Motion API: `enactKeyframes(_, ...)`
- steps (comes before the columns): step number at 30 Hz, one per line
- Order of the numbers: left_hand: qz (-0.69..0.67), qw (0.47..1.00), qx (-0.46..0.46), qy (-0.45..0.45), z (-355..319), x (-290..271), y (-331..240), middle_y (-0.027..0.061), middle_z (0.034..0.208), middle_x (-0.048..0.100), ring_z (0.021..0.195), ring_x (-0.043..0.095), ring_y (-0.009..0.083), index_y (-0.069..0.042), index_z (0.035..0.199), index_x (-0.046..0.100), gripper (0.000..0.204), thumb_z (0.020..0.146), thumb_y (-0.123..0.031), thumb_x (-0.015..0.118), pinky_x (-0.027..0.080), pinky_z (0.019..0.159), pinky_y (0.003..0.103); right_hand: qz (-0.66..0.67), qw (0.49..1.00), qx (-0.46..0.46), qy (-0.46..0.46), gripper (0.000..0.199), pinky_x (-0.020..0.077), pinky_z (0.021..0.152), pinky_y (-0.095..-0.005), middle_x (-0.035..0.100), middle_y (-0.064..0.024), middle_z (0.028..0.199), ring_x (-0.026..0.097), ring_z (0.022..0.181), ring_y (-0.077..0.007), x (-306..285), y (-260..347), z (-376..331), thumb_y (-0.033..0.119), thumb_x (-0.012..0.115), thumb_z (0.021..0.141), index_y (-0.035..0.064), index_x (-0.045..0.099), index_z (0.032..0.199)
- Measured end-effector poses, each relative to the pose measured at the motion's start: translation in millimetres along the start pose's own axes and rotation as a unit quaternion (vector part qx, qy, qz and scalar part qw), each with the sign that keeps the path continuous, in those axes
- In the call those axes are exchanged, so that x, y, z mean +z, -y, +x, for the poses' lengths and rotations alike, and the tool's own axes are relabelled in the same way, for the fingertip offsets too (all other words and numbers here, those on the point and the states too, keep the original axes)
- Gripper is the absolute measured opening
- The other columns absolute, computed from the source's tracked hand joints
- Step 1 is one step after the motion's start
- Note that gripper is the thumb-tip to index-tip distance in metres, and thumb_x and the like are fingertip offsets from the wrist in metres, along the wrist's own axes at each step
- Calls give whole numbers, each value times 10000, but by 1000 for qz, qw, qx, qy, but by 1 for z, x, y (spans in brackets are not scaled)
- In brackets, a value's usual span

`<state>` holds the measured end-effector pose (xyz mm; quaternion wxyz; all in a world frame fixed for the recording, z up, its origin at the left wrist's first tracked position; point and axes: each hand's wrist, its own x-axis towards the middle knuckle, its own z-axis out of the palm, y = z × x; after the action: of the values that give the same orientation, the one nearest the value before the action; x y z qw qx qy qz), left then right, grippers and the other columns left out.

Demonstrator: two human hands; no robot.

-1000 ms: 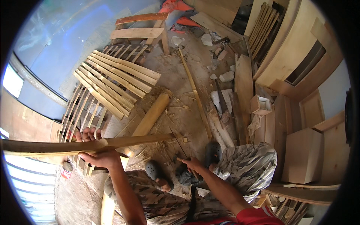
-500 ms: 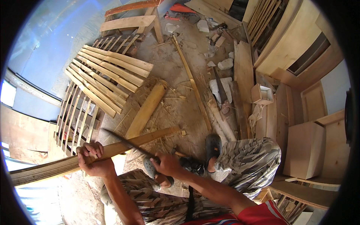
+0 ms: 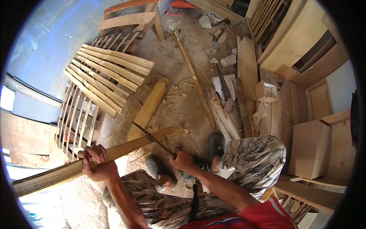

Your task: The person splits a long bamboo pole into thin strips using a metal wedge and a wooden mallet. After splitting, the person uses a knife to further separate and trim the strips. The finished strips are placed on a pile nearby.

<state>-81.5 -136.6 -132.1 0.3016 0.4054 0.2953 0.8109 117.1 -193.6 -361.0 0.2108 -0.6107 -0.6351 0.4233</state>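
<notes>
Nearest the camera, two forearms rose from the lower edge above a red sleeve (image 3: 267, 213) and camouflage trousers (image 3: 251, 164). The left hand (image 3: 95, 164) had its fingers curled tight around one long bamboo slat (image 3: 114, 152), which ran from the lower left edge up to its free end near the middle of the view. The right hand (image 3: 182, 160) was closed around the handle of one dark-bladed knife (image 3: 152, 138); the blade slanted up and to the left and lay across the slat's upper edge, touching it. Two dark clogs showed just beyond the hands: one (image 3: 160, 170) between them and one (image 3: 216, 145) to the right, beside the knee.

Further out, one thick round bamboo section (image 3: 146, 110) lay on the dusty ground (image 3: 179, 76), its near end close to the slat. To its left a stack of split slats (image 3: 110, 76) rested on a slatted frame (image 3: 76, 118); about seven or eight pale strips could be counted on top, though the exact number could not be told. One thin long strip (image 3: 194, 80) ran diagonally across the ground, with one dark-handled tool (image 3: 223, 82) lying on a pale sheet to its right.

Farthest off stood one rough wooden bench (image 3: 129, 19), scattered stones (image 3: 228, 60), one small open wooden box (image 3: 266, 91), and plywood panels (image 3: 297, 34) along the right side.
</notes>
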Motion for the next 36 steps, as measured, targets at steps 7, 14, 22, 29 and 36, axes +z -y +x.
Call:
enactKeyframes(7, 4, 999, -8, -49, 5, -13, -3, 17, 627, 377, 494, 317, 94, -136, 769, 341, 224, 896, -269, 470, 309, 491, 230, 23, 992, -118, -24, 373, 524, 594, -505, 620, -258, 655, 647, 661, -424, -22, 73, -20, 312, 644, 837, -45, 647, 732)
enactKeyframes(14, -7, 997, -4, -79, 8, -5, -1, 11, 629, 379, 511, 316, 91, -135, 775, 350, 209, 893, -252, 478, 290, 474, 222, -55, 997, -47, 5, 364, 528, 611, -493, 636, -239, 682, 653, 677, -422, -13, 31, -15, 319, 649, 832, -32, 651, 734)
enactKeyframes(22, 12, 998, 10, -56, -3, 2, 3, 20, 626, 382, 503, 327, 103, -123, 789, 365, 198, 882, -260, 474, 303, 478, 236, -39, 999, -9, -1, 393, 514, 578, -494, 615, -240, 633, 636, 613, -415, -5, -9, 2, 343, 603, 849, -26, 655, 723)
enactKeyframes(29, 0, 993, 10, -114, 8, -1, 4, 16, 635, 410, 505, 337, 96, -128, 812, 388, 168, 899, -260, 443, 299, 466, 229, -37, 995, -87, -33, 359, 513, 597, -510, 603, -249, 617, 640, 629, -427, -8, 42, -14, 334, 626, 830, -18, 681, 789)
enactKeyframes(36, 13, 995, 8, -103, 11, 11, 7, 10, 634, 409, 502, 341, 95, -132, 811, 402, 176, 902, -273, 453, 305, 470, 228, -111, 993, 31, 18, 340, 531, 635, -508, 621, -247, 651, 651, 663, -419, -1, -54, 29, 324, 620, 830, 1, 689, 746)
